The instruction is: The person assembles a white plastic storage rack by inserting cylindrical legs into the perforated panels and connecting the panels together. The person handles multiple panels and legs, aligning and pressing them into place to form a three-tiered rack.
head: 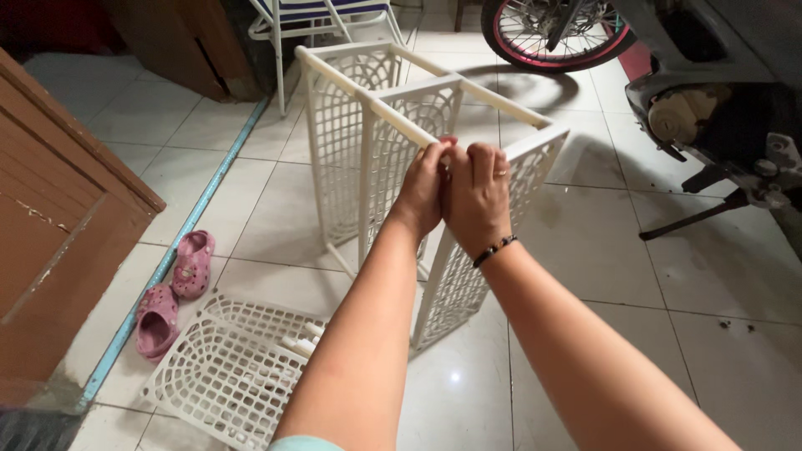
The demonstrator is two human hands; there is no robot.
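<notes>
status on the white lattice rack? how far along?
Done: several upright lattice panels stand joined by pale rods into a partial frame. In hand: left hand and right hand are pressed together at the top corner of the nearest panel, at the rod's end. Left: loose panels and short tubes lie on the tiled floor, not yet fitted.

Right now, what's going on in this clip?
A person is working on a white plastic lattice rack standing on a tiled floor. The left hand and right hand are pressed together at the near top corner, gripping where a cream tube meets a lattice panel. More loose lattice panels lie flat on the floor beside a pair of pink clogs. A motorbike is parked at the right.
</notes>
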